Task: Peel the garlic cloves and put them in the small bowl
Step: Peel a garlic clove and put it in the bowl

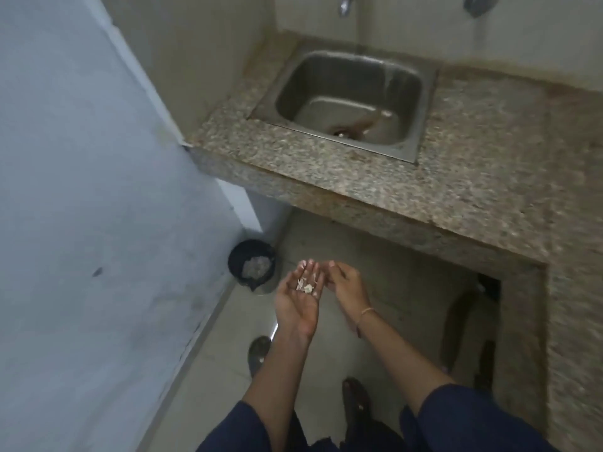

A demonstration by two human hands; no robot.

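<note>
Granite worktop (359, 177) fills the upper right of the frame. A steel sink (424, 119) is set into it.

A black bin (235, 260) stands on the floor (385, 288), left of centre against the wall, with pale waste inside.

Left hand (298, 300), centre frame: palm up, fingers nearly straight, lightly cupped, gripping nothing.

Right hand (347, 283), just beside it on the right: seen from the back, with fingers bent in toward the left fingertips. Cannot tell whether it pinches anything.

Pale scraps (306, 287) lie loose in the left palm. They are probably garlic skins, but too small to rule out a clove.

No small bowl and no definite cloves in view.

Key relation: the bin lies left of and slightly above the left fingertips, near but apart. The palm's long axis points up-frame, so the bin is off to its side. The left hand is the nearer one, and tipping the scraps out would need a shift left.
</note>
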